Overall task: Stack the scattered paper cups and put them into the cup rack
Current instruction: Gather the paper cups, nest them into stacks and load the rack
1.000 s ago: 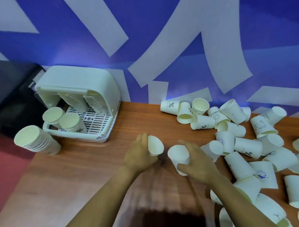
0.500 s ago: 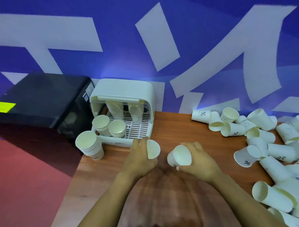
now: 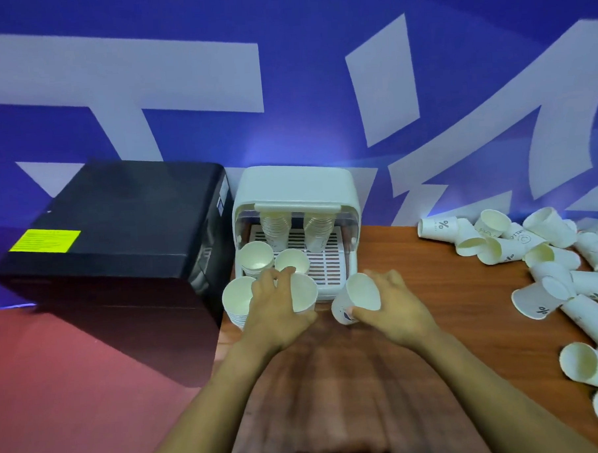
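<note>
My left hand (image 3: pixel 277 309) grips a white paper cup (image 3: pixel 304 293), its mouth tilted to the right, right in front of the white cup rack (image 3: pixel 294 189). My right hand (image 3: pixel 395 307) holds a second cup (image 3: pixel 357 297) with its mouth turned toward me, just right of the rack's front edge. Inside the rack hang two cup stacks at the back, and two more stacks (image 3: pixel 258 259) stand upright at the front left. A further stack (image 3: pixel 237 302) stands on the table beside my left hand. Several loose cups (image 3: pixel 545 256) lie scattered at the right.
A black box (image 3: pixel 119 234) with a yellow label stands left of the rack, off the wooden table (image 3: pixel 449 322). The table's left edge runs just left of the outer stack. A blue and white wall rises behind.
Both hands, each still holding its cup, have moved left and forward to the rack's front. The view has swung left, so the scattered cups now sit further right.
</note>
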The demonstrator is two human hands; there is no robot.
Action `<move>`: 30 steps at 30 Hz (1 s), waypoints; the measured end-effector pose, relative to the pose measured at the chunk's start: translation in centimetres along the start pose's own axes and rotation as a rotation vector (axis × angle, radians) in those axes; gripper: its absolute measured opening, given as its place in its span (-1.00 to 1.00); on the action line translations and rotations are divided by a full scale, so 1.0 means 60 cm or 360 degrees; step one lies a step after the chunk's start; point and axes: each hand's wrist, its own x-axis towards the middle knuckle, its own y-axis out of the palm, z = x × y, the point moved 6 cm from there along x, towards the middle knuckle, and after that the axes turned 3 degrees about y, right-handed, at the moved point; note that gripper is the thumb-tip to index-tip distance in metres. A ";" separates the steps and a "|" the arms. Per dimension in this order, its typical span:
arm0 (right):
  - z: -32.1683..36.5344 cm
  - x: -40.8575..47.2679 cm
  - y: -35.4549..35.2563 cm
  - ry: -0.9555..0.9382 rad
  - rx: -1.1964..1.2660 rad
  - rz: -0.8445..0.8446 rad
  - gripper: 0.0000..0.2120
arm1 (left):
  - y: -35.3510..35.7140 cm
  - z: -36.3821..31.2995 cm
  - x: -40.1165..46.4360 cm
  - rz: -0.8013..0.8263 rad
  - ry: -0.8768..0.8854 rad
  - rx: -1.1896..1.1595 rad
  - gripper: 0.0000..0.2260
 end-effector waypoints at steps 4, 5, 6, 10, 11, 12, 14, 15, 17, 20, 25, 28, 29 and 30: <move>0.032 0.016 0.006 -0.0044 -0.0019 -0.0015 -0.29 | -0.030 0.009 0.018 -0.0025 -0.0007 -0.0014 -0.32; 0.038 0.020 0.006 -0.0055 -0.0024 -0.0008 -0.27 | -0.036 0.011 0.024 -0.0033 -0.0018 -0.0009 -0.31; 0.042 0.025 0.006 -0.0064 -0.0030 0.0000 -0.26 | -0.041 0.012 0.030 -0.0037 -0.0032 -0.0011 -0.31; 0.056 0.043 0.002 -0.0096 -0.0035 0.0004 -0.25 | -0.053 0.013 0.051 -0.0017 -0.0043 -0.0018 -0.28; 0.059 0.047 0.002 -0.0098 -0.0030 -0.0001 -0.25 | -0.056 0.014 0.055 -0.0018 -0.0037 -0.0019 -0.28; 0.063 0.052 0.002 -0.0102 -0.0026 -0.0006 -0.25 | -0.061 0.015 0.059 -0.0031 -0.0037 -0.0023 -0.27; 0.070 0.060 0.003 -0.0124 -0.0041 -0.0010 -0.26 | -0.074 0.023 0.068 -0.0070 -0.0053 -0.0006 -0.27; 0.073 0.065 0.003 -0.0134 -0.0049 -0.0016 -0.26 | -0.080 0.029 0.072 -0.0077 -0.0072 0.0005 -0.27; 0.076 0.072 0.002 -0.0142 -0.0025 -0.0039 -0.27 | -0.087 0.044 0.078 -0.0058 -0.0132 -0.0016 -0.27; 0.080 0.079 0.006 -0.0184 0.0067 -0.0100 -0.27 | -0.095 0.065 0.088 -0.0033 -0.0205 -0.0046 -0.25; 0.101 0.100 0.017 -0.0281 0.0128 -0.0201 -0.28 | -0.105 0.072 0.112 -0.0148 -0.0214 -0.0029 -0.27; 0.111 0.119 0.020 -0.0284 0.0148 -0.0223 -0.24 | -0.112 0.081 0.127 -0.0239 -0.0248 0.0038 -0.28; 0.113 0.124 0.023 -0.0284 0.0152 -0.0222 -0.23 | -0.114 0.087 0.131 -0.0266 -0.0268 0.0029 -0.28; 0.115 0.129 0.026 -0.0287 0.0157 -0.0223 -0.23 | -0.115 0.093 0.135 -0.0280 -0.0290 0.0013 -0.28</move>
